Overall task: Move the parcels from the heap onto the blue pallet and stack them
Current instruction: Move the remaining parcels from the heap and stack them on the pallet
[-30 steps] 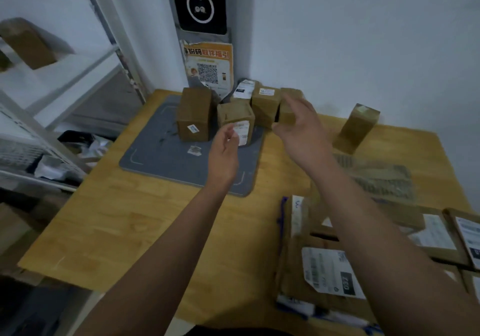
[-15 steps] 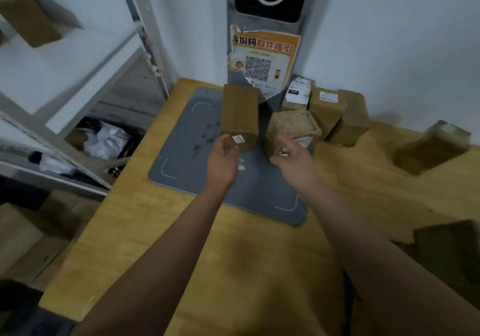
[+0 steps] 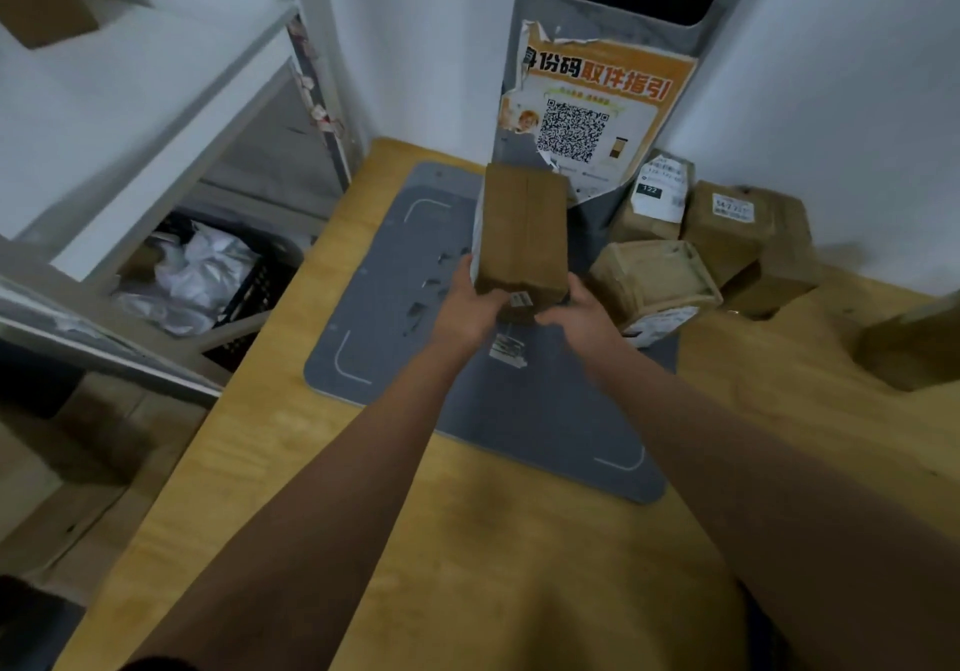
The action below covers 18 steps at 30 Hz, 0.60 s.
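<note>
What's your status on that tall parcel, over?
Both gripping: left hand, right hand at base of tall parcel. Upright on blue pallet. Taped parcel close on its right.

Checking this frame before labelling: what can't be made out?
Head view: bottom of the tall brown cardboard box, hidden by the left hand and right hand gripping it; contact with the flat blue-grey pallet unclear.
Head view: brown cardboard parcel at the right, cut off by the frame edge.
Head view: white paper label print, too blurred.
</note>
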### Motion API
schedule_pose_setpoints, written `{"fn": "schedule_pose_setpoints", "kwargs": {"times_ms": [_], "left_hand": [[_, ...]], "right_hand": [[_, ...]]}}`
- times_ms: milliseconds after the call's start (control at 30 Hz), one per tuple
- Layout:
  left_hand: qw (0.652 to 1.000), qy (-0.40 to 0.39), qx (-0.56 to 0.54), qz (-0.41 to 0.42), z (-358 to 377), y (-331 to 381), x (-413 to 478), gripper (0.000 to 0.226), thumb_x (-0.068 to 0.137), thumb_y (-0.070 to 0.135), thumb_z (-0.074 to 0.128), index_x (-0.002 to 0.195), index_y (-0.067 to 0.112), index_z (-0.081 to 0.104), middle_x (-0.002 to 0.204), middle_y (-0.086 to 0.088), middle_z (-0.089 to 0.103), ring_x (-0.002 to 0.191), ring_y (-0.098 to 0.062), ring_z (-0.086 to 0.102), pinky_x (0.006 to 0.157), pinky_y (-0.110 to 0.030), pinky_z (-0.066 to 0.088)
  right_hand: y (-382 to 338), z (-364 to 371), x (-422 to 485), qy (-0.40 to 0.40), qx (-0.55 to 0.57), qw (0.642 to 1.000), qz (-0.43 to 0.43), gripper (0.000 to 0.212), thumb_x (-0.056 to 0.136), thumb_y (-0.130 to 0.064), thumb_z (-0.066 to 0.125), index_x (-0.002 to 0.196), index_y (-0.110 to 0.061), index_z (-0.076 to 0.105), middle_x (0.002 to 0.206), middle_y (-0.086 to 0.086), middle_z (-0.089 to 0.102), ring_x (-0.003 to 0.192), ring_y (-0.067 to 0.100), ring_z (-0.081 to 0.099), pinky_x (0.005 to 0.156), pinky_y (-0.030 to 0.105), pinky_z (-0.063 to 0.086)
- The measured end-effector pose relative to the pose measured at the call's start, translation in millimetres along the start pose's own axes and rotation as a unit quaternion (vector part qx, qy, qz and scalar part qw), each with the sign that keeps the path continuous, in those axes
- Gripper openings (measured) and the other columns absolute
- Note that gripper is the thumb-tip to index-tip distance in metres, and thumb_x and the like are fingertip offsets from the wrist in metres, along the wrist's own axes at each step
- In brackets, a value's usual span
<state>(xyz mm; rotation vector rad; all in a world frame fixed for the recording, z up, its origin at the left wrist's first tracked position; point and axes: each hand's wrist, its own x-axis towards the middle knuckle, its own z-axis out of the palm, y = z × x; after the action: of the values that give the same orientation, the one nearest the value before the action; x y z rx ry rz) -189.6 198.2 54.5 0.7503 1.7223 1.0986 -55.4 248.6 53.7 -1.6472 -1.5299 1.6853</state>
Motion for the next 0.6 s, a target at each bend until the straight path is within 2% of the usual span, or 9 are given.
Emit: {"fn": "schedule_pose_setpoints", "kwargs": {"times_ms": [67,167,200,267,300,367,400,500,600], "left_hand": [[0.999,-0.014,-0.032,-0.016,-2,-3,9,0.063,0.093,0.01,0.058,0.149,0.012,0.028,0.124,0.006,0.04,0.113,-0.011,0.044,0.084,-0.02,0.037],[0.998,-0.04,-0.044,-0.023,-2,-14,19,0.041,0.089,0.013,0.058,0.13,0.01,0.049,0.121,-0.005,0.059,0.11,-0.02,0.056,0.082,-0.023,0.045],[0.998,-0.036,-0.041,-0.015,0,-18,19,0.031,0.091,0.01,0.055,0.122,0.008,0.055,0.116,-0.009,0.062,0.106,-0.021,0.058,0.079,-0.021,0.046],[0.998,-0.015,-0.058,-0.006,3,-24,16,0.029,0.092,0.017,0.054,0.118,0.007,0.06,0.115,-0.013,0.062,0.104,-0.02,0.059,0.082,-0.022,0.045],[0.998,0.001,-0.065,0.007,3,-24,11,0.032,0.093,0.021,0.054,0.122,0.011,0.062,0.117,-0.01,0.059,0.107,-0.018,0.058,0.085,-0.021,0.044],[0.995,0.048,-0.078,0.039,2,-23,0,0.034,0.096,0.019,0.053,0.129,0.014,0.06,0.118,-0.001,0.055,0.108,-0.01,0.054,0.09,-0.014,0.04],[0.992,0.068,-0.09,0.065,3,-24,-4,0.033,0.097,0.018,0.053,0.128,0.014,0.062,0.117,0.0,0.056,0.108,-0.009,0.054,0.091,-0.013,0.04],[0.979,0.091,-0.118,0.137,3,-18,-24,0.034,0.09,0.023,0.05,0.118,0.015,0.068,0.118,-0.003,0.064,0.113,-0.015,0.057,0.099,-0.027,0.044],[0.969,0.097,-0.152,0.17,6,-10,-43,0.031,0.09,0.02,0.049,0.114,0.016,0.069,0.118,-0.005,0.067,0.115,-0.018,0.06,0.102,-0.039,0.046]], "right_hand": [[-7,2,6,0.005,0.061,0.998,0.021,0.065,0.085,0.005,0.06,0.144,-0.006,0.037,0.109,0.008,0.057,0.118,0.037,0.055,0.088,0.037,0.049],[-5,5,8,0.019,0.103,0.993,0.045,0.064,0.089,-0.003,0.061,0.146,-0.008,0.033,0.115,0.007,0.056,0.123,0.035,0.053,0.105,0.047,0.043],[-5,7,7,0.022,0.111,0.993,0.042,0.069,0.084,-0.011,0.068,0.145,-0.012,0.035,0.122,0.009,0.058,0.123,0.034,0.053,0.106,0.05,0.042],[21,8,28,0.033,0.118,0.991,0.045,0.103,0.062,-0.044,0.083,0.148,-0.022,0.031,0.139,0.009,0.05,0.126,0.031,0.051,0.107,0.052,0.041],[38,7,45,0.027,0.123,0.991,0.048,0.121,0.048,-0.062,0.085,0.15,-0.03,0.027,0.146,0.005,0.044,0.129,0.03,0.048,0.108,0.052,0.039],[43,9,46,0.02,0.12,0.992,0.046,0.136,0.032,-0.082,0.08,0.15,-0.041,0.025,0.151,-0.001,0.036,0.131,0.029,0.046,0.109,0.053,0.038],[34,10,36,0.029,0.116,0.992,0.04,0.137,0.03,-0.086,0.077,0.149,-0.043,0.025,0.152,-0.002,0.034,0.131,0.03,0.045,0.109,0.053,0.038],[-6,16,-7,0.047,0.106,0.993,0.034,0.136,0.027,-0.091,0.069,0.147,-0.045,0.025,0.153,-0.004,0.03,0.133,0.03,0.041,0.107,0.057,0.038],[-22,17,-26,0.066,0.124,0.99,0.017,0.124,0.029,-0.087,0.073,0.139,-0.044,0.035,0.145,-0.001,0.038,0.124,0.028,0.048,0.098,0.053,0.049]]}}
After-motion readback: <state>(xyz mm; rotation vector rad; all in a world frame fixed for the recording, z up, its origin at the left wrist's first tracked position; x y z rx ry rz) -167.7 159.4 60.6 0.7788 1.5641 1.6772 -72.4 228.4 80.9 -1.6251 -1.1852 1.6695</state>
